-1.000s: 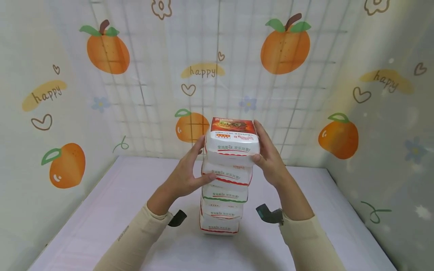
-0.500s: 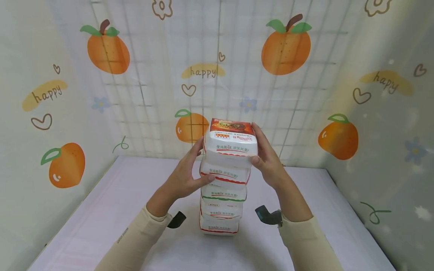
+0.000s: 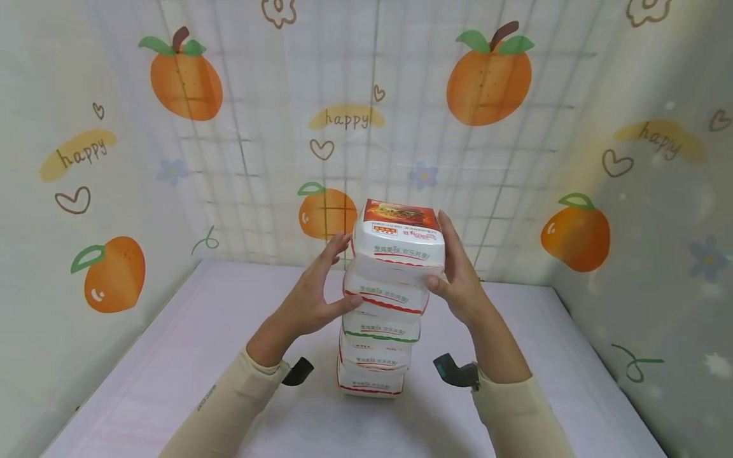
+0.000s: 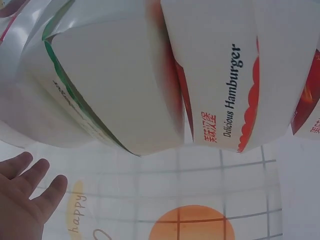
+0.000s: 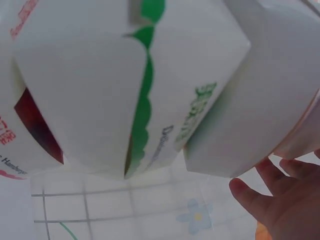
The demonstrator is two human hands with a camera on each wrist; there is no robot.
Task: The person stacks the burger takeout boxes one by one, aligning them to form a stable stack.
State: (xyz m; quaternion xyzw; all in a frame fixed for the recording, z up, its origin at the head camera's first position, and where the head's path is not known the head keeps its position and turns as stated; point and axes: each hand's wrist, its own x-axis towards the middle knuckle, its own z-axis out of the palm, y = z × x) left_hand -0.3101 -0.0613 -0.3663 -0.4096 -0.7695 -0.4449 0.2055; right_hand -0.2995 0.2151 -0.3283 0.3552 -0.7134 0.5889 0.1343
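A tower of several white hamburger boxes stands on the table. The top box (image 3: 406,254) has a red burger picture on its lid; the whole tower is uneven, its upper part leaning right. Beneath it come a red-trimmed box (image 3: 395,294) and a green-trimmed box (image 3: 380,327). My left hand (image 3: 312,299) is at the tower's left, its thumb against the red-trimmed box. In the left wrist view its fingers (image 4: 52,197) are spread and apart from the cardboard. My right hand (image 3: 462,289) lies with extended fingers along the top box's right side, thumb near its lower front corner.
The lower boxes (image 3: 371,381) rest on the pale tabletop (image 3: 240,407). A curtain (image 3: 258,83) printed with oranges hangs behind and beside the table, with a wire grid showing through. Dark wrist cameras (image 3: 458,371) stick out from both sleeves.
The top box has shifted slightly right, away from my left fingertips, and the right hand has moved slightly right too. The lowest box has stayed in place. The head view has shifted a little.
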